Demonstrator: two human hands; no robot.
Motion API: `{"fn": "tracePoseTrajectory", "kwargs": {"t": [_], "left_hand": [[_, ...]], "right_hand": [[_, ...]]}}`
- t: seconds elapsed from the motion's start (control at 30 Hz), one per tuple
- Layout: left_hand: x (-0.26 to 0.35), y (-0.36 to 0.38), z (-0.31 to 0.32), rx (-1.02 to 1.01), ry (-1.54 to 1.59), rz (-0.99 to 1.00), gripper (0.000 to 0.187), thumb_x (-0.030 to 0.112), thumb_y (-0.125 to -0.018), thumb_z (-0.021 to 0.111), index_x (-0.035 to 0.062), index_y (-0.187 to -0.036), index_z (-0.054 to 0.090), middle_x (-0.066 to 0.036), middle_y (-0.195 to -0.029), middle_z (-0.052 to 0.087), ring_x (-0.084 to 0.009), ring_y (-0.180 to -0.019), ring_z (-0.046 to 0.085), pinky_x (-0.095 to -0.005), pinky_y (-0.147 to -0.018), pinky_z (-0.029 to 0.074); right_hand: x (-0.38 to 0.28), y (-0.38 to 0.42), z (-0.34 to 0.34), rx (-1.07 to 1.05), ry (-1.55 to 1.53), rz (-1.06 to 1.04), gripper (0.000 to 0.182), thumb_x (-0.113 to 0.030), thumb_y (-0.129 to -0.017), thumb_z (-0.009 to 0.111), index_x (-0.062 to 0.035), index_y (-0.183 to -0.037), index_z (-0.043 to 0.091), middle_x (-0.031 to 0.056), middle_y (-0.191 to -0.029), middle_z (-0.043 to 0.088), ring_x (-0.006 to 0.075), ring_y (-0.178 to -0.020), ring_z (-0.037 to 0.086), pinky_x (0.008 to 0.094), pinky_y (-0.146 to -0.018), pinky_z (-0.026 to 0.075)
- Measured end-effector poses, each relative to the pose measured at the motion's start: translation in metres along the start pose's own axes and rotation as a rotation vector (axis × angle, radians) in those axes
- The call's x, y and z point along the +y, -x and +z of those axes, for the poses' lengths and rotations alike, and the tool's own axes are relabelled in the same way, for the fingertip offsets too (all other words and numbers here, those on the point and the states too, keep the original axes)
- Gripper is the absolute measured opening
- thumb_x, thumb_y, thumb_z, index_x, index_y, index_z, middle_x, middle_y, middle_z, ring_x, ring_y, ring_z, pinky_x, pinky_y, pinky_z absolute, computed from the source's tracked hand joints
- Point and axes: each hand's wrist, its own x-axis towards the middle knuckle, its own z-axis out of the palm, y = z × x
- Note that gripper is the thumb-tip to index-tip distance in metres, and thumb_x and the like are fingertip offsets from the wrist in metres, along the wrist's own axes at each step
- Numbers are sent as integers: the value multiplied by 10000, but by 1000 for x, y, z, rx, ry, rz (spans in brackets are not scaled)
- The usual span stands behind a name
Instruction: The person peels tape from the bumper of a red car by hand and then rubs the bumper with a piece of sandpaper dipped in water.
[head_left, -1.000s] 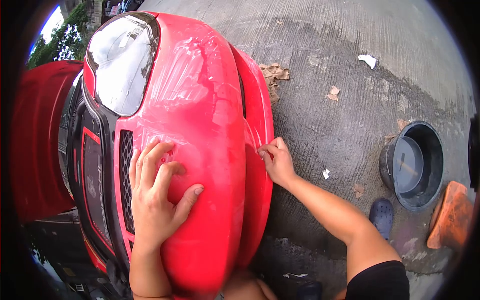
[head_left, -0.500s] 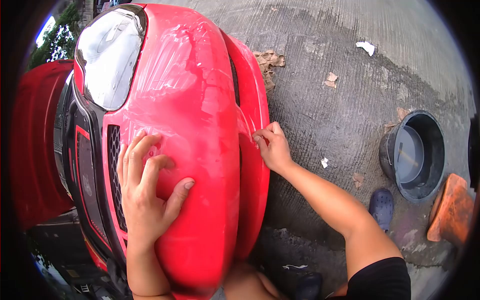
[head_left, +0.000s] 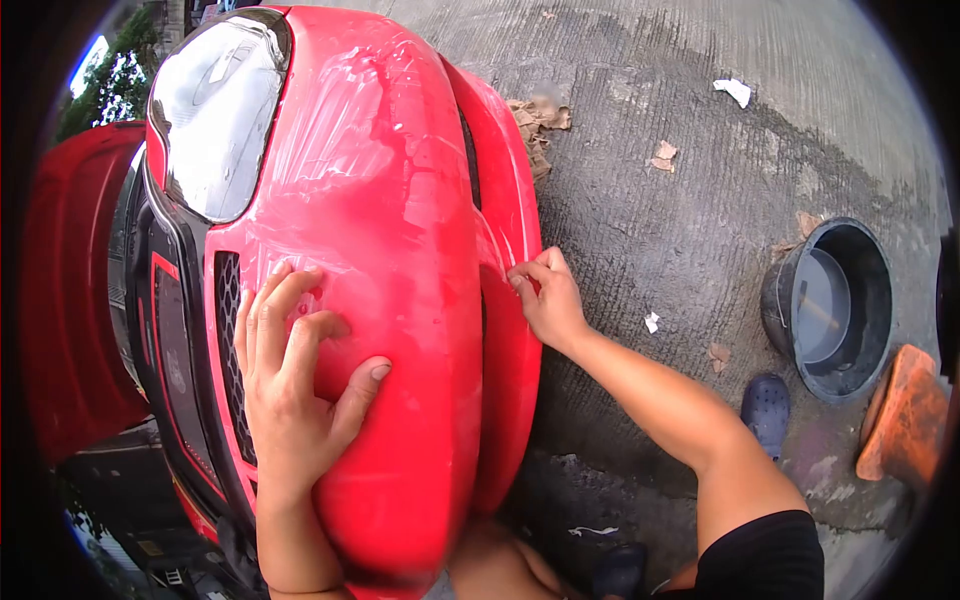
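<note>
A red car bumper [head_left: 400, 430] fills the middle of the view, with wrinkled, wet-looking clear film [head_left: 345, 110] over its upper part. My left hand [head_left: 290, 400] rests on the bumper beside the black mesh grille [head_left: 228, 330], its fingers bent and spread and the thumb apart. At the bumper's lower lip [head_left: 515, 400], my right hand [head_left: 552, 300] is closed in a pinch. Pale stretched creases of the film run down to those fingertips; the pinched edge itself is mostly hidden. Above both hands sits the headlight [head_left: 220, 120].
On the wet concrete at right stands a black bucket [head_left: 830, 310] with water in it. Near it are an orange object [head_left: 905, 415] and a dark blue clog [head_left: 766, 415]. Crumpled brown paper [head_left: 535, 130] and white scraps [head_left: 733, 92] lie on the ground.
Both hands keep nearly the same places on the bumper. The view has shifted very slightly, so the ground things appear a little further right.
</note>
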Motion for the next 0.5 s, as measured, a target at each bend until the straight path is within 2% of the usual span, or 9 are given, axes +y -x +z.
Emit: {"fn": "tracePoseTrajectory", "kwargs": {"t": [0.03,0.17,0.27,0.5], "left_hand": [[0,-1,0,-2,20,0,395,301,-819,899,55,-1036,680,-176,-1430,623,-436,-1419,538,-589,-1226,358],[0,0,2,11,-29,15,387,273,-805,905,52,-1031,682,-179,-1418,629,-435,-1419,541,-584,-1223,363],[-1,0,0,-1,15,-6,388,316,-832,890,54,-1027,680,-181,-1432,626,-439,-1430,534,-595,-1227,355],[0,0,1,4,1,9,390,319,-834,892,54,-1024,677,-180,-1437,627,-442,-1419,537,-590,-1224,358]], "right_hand": [[-3,4,-3,-29,-31,26,74,-57,-963,761,-41,-1022,802,121,-951,552,290,-919,593,388,-832,502],[-2,-9,-3,46,97,-99,63,-33,-944,753,-39,-997,788,128,-946,564,300,-915,605,398,-824,513],[-3,7,-2,-10,23,-18,61,-33,-942,745,-40,-991,781,130,-949,572,312,-934,616,408,-841,514],[-12,8,-10,-18,90,-118,72,-30,-959,721,-40,-1006,775,136,-965,622,337,-952,636,435,-842,532]]}}
